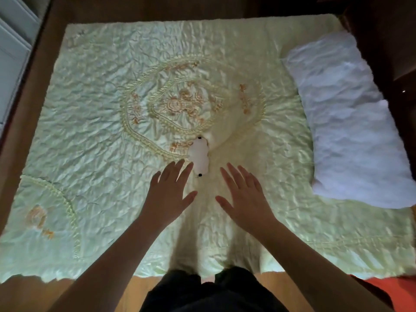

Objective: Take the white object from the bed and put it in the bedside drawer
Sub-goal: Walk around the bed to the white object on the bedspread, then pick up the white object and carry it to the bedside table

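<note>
A small white object [200, 156] with black tips at both ends lies on the pale green embroidered bedspread [90, 122], near the middle of the bed. My left hand [171, 192] is spread flat just below and left of it, fingertips close to its lower edge. My right hand [244, 195] is spread flat a little to the right and below it, apart from it. Both hands hold nothing. The bedside drawer is not clearly visible.
A white pillow [351, 122] lies at the bed's right side. Dark wooden furniture [387, 41] stands beyond it at the top right. White cabinet fronts [13, 52] are at the far left. Wooden floor [139, 287] and my dark trousers [209, 291] fill the bottom.
</note>
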A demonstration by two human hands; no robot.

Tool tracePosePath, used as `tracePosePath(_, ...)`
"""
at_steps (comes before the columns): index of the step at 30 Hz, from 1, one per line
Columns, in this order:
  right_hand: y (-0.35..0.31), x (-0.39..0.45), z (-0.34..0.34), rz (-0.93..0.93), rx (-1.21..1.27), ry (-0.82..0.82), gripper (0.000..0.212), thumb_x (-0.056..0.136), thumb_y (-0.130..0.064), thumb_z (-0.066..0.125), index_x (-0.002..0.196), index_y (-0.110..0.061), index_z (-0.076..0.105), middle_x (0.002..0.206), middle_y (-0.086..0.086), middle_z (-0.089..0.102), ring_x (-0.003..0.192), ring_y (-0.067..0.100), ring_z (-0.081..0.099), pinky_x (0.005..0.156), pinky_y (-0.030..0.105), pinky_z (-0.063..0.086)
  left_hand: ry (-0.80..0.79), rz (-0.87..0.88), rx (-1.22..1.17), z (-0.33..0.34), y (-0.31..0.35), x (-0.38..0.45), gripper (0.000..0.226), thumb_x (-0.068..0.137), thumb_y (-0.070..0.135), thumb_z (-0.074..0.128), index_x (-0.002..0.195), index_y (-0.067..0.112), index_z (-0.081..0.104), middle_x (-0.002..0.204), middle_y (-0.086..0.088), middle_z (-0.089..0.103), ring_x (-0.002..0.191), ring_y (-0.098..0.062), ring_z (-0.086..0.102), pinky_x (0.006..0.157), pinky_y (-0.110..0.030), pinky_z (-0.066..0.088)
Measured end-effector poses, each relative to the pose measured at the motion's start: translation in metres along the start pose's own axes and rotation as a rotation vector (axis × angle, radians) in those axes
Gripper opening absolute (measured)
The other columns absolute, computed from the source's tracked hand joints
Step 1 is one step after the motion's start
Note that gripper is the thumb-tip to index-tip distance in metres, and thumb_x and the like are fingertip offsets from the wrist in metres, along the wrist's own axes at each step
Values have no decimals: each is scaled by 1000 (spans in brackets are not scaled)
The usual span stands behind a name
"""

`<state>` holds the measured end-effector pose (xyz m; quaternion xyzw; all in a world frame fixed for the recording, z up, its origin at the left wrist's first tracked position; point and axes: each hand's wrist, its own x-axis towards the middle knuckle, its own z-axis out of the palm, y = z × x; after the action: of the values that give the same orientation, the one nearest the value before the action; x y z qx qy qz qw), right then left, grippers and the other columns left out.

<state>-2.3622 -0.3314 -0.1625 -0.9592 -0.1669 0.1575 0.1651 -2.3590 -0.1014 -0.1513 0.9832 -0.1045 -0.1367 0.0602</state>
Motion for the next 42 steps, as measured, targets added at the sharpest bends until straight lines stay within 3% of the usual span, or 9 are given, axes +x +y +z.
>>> tracePosePath(9, 45, 80, 90, 49, 145, -46, 75, 97, -54, 33, 151, -32, -13, 162, -7, -2, 148, 16, 0, 120, 39, 8, 6, -102, -88, 101, -15, 107, 67, 87, 38, 66, 145, 14, 42, 148, -15, 44, 134, -34, 46, 99, -54, 44)
tracePosePath(18, 59, 166, 241, 346, 482, -167, 71, 97, -37, 48, 154, -20, 10, 158, 1, 25, 144, 17, 24, 116, 33, 21, -98, -136, -126, 253, -73, 156, 67, 99, 39, 41, 155, 25, 8, 161, -5, 17, 147, -22, 19, 111, -37, 30)
tracePosePath(22, 58, 214, 285, 541, 699, -132, 60, 96, -37, 49, 149, -20, 26, 145, 2, 45, 131, 18, 44, 107, 37, 37, -133, -139, -116, 293, -88, 151, 69, 98, 40, 44, 155, 24, 9, 161, -5, 20, 146, -22, 23, 110, -38, 33)
tracePosePath(26, 54, 246, 306, 758, 746, -44, 52, 91, -37, 59, 135, -13, 45, 126, 8, 57, 117, 25, 54, 99, 44, 45, -134, -117, -137, 309, -95, 142, 67, 97, 37, 45, 154, 22, 13, 161, -8, 20, 146, -25, 24, 111, -39, 31)
tracePosePath(30, 53, 263, 310, 923, 679, -15, 61, 77, -55, 69, 122, -19, 53, 123, 3, 57, 112, 25, 57, 97, 46, 45, -127, -154, -196, 315, -100, 140, 68, 98, 41, 40, 154, 25, 6, 163, -4, 13, 148, -21, 15, 114, -36, 24)
tracePosePath(35, 50, 277, 313, 1002, 552, -147, 65, 70, -64, 67, 118, -22, 58, 124, 6, 54, 111, 29, 57, 96, 44, 47, -102, -173, -213, 307, -105, 144, 66, 98, 40, 39, 154, 25, 8, 163, -3, 10, 150, -21, 10, 116, -37, 20)
tracePosePath(38, 46, 272, 318, 978, 633, -55, 56, 75, -54, 67, 113, -13, 63, 117, 10, 59, 106, 31, 59, 91, 45, 50, -93, -144, -148, 299, -104, 145, 62, 99, 39, 40, 154, 23, 16, 163, -7, 12, 150, -23, 9, 116, -40, 22)
tracePosePath(40, 40, 258, 316, 908, 745, 65, 44, 79, -42, 66, 109, -9, 62, 107, 10, 63, 96, 28, 63, 80, 39, 54, -86, -147, -157, 294, -101, 143, 60, 98, 39, 42, 153, 23, 22, 162, -8, 15, 150, -23, 12, 115, -40, 25)
tracePosePath(42, 35, 241, 307, 857, 880, 145, 27, 80, -32, 65, 101, -15, 60, 89, 1, 66, 76, 19, 66, 55, 21, 51, -66, -162, -189, 287, -100, 138, 59, 97, 39, 45, 151, 21, 29, 160, -9, 22, 148, -24, 18, 113, -41, 28)
